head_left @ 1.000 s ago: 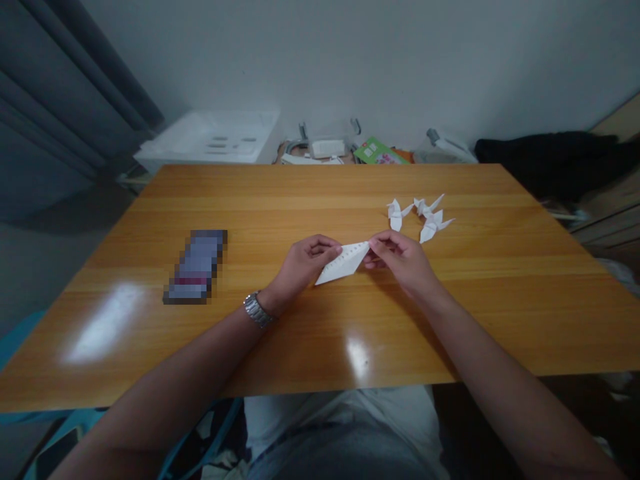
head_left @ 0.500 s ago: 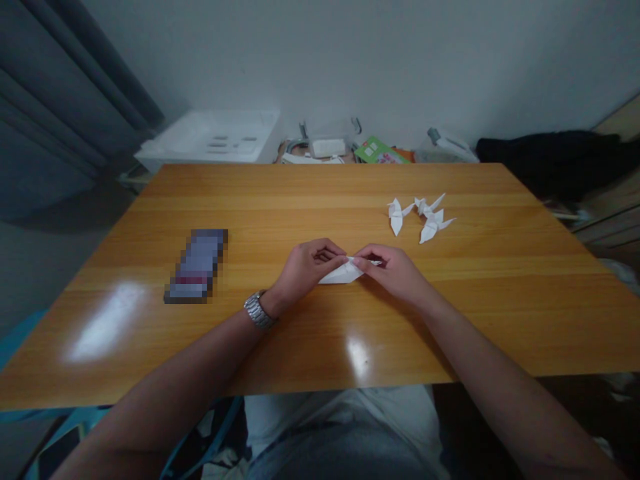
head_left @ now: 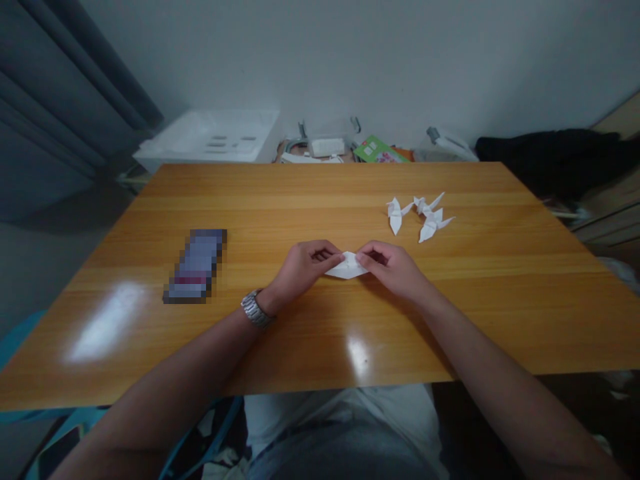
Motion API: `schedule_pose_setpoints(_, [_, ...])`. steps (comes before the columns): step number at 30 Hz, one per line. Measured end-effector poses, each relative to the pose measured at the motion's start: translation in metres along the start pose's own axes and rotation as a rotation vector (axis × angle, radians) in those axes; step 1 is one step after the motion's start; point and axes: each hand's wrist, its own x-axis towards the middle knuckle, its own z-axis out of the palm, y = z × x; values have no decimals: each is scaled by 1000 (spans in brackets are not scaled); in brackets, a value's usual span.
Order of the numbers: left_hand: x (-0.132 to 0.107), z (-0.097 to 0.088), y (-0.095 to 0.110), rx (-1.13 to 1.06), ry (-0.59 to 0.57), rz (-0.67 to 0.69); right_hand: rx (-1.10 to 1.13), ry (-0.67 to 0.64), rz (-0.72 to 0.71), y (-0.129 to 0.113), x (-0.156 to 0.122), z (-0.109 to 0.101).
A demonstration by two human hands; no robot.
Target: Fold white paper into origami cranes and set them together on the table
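Note:
A small piece of folded white paper [head_left: 347, 267] is held between my two hands, just above or on the wooden table [head_left: 280, 347]; I cannot tell which. My left hand [head_left: 309, 268] pinches its left end, thumb on top and fingers curled behind. On the other side, my right hand [head_left: 391, 265] pinches the right end with thumb and forefinger. The fingers hide both ends of the paper. Beyond my right hand lie three folded paper cranes: one [head_left: 395, 216] to the left, and two close together, a rear one [head_left: 421, 205] and a front one [head_left: 431, 227].
A phone-like device [head_left: 196, 265], blurred out, lies on the table at left. Behind the table's far edge are a white tray-like basin [head_left: 215, 137], a green booklet [head_left: 379, 151], a white box [head_left: 327, 147] and dark cloth [head_left: 550, 157]. A grey curtain [head_left: 55, 93] hangs at left.
My hands have spread slightly apart at the fingertips. The folded paper between them has turned, so more of its flat face shows. The cranes and the device have stayed put.

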Motion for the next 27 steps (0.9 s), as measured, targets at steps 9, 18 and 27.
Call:
schedule_pose_setpoints(9, [0, 2, -2, -75, 34, -22, 27, 30, 36, 0, 0, 1])
schedule_pose_setpoints(18, [5, -1, -4, -243, 177, -86, 102, 120, 75, -1, 3, -1])
schedule_pose_setpoints(27, [2, -2, -2, -68, 53, -19, 115, -116, 130, -3, -1, 3])
